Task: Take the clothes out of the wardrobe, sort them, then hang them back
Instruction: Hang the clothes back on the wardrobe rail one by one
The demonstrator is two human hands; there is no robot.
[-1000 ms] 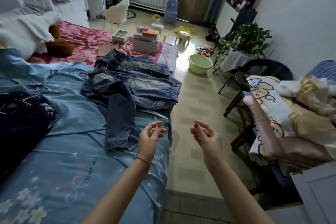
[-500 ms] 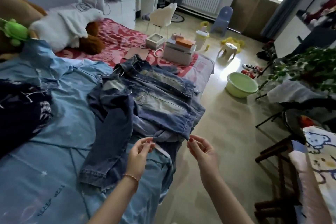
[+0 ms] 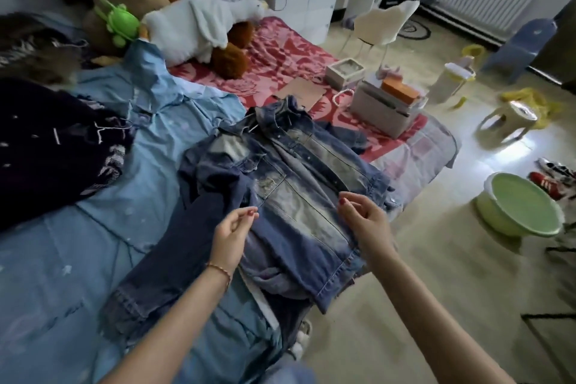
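Observation:
A washed blue denim jacket [image 3: 290, 184] lies spread on the bed near its right edge, collar pointing away, one dark sleeve [image 3: 174, 246] trailing toward me. My left hand [image 3: 232, 235] hovers over the jacket's lower left part with fingers loosely curled, holding nothing. My right hand [image 3: 364, 221] hovers over the jacket's lower right part, fingers relaxed and empty. A dark navy garment [image 3: 53, 146] is heaped at the left of the bed. A light blue garment [image 3: 165, 93] lies crumpled behind the jacket.
The bed has a blue sheet [image 3: 56, 274] and a red patterned blanket [image 3: 280, 65] with grey boxes [image 3: 383, 106] and plush toys [image 3: 199, 25]. On the floor to the right stand a green basin [image 3: 520, 209], a stool [image 3: 508, 121], shoes [image 3: 551, 178] and a white chair [image 3: 386, 22].
My view has swung left and down toward the bed. Both hands have moved forward from beside the bed's edge to over the denim jacket, still empty.

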